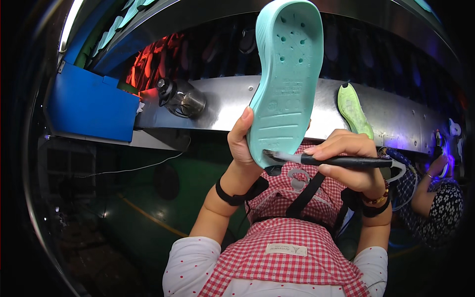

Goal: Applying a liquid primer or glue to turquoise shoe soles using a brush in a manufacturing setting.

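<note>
A turquoise shoe sole (286,101) stands almost upright before me, its holed end at the top and its recessed face toward me. My left hand (241,141) grips its lower left edge, thumb along the side; the other fingers are hidden behind the sole. Between the thumb and fingers of my right hand (349,157) is a brush with a black handle (341,161). Its bristles (273,155) touch the sole's face near the lower end. A black piece (273,171) shows just under that end.
Behind the sole runs a metal ledge (227,94) bearing a dark see-through jar (184,99) and a lime-green sole (354,110). More soles hang in the dark beyond, some lit red. A blue box (94,106) stands left. Another person (440,208) works at the right.
</note>
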Demonstrator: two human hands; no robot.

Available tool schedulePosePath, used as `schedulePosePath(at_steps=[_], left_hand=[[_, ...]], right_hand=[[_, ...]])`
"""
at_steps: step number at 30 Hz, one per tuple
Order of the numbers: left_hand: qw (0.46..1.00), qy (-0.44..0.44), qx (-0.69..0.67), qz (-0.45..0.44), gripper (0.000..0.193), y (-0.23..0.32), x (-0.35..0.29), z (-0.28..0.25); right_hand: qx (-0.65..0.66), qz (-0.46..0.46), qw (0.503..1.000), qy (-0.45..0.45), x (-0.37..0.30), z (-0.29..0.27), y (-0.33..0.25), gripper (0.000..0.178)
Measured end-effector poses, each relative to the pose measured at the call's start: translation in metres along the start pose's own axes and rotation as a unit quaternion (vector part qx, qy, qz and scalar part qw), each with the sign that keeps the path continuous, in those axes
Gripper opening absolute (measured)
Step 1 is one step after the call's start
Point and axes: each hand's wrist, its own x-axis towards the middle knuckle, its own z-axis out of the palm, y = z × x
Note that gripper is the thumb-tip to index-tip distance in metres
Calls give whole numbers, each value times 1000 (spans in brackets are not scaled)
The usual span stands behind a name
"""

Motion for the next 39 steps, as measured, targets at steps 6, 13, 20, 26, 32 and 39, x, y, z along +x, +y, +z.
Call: schedulePosePath(at_steps=[6, 13, 20, 26, 32, 39], left_hand=[[1000, -4, -6, -2, 68, 1, -2, -7], [985, -16, -54, -165, 55, 5, 5, -4], [959, -53, 3, -277, 48, 15, 6, 2], [932, -39, 153, -327, 47, 21, 4, -7], [923, -40, 183, -337, 50, 20, 2, -12], [941, -13, 179, -286, 52, 25, 1, -15]], right_hand=[[1, -61, 994, -86, -6, 5, -1, 20], [3, -28, 993, -114, 1, -9, -1, 19], [-42, -54, 985, -157, 1, -17, -5, 16], [-215, -41, 935, -279, -3, -29, -18, 17], [-248, -57, 937, -239, -10, -33, 1, 19], [-244, -51, 955, -162, -6, -45, 3, 21]])
